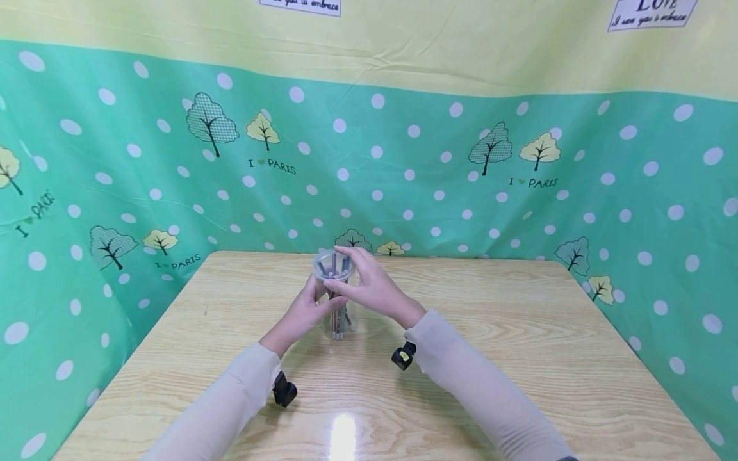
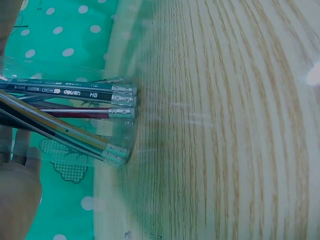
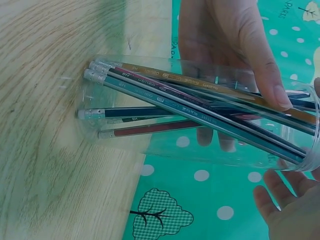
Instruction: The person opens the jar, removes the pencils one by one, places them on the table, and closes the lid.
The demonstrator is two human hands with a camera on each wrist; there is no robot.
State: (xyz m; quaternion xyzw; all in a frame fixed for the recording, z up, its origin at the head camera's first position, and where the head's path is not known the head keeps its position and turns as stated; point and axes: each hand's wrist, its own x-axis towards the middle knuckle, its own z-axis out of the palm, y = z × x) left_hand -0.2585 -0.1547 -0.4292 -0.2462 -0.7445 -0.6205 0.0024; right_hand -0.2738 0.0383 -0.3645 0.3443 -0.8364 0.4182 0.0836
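A clear plastic jar (image 1: 333, 274) stands upright on the table, with several pencils (image 1: 338, 325) inside, eraser ends down. My left hand (image 1: 302, 314) grips the jar's side; in the right wrist view its thumb (image 3: 274, 85) lies along the wall. At the top, my right hand (image 1: 377, 285) spans the round rim, thumb on the near side and fingers on the far side. Whether a separate clear lid sits there, I cannot tell. Dark green, red and yellow-brown pencils (image 2: 75, 95) show through the wall in the left wrist view.
The light wood-grain table (image 1: 496, 333) carries the jar near its back edge. Behind and beside it hangs a green and yellow curtain (image 1: 403, 153) with dots and trees. A black wrist camera (image 1: 284, 390) is on the left wrist, another camera (image 1: 403, 356) on the right.
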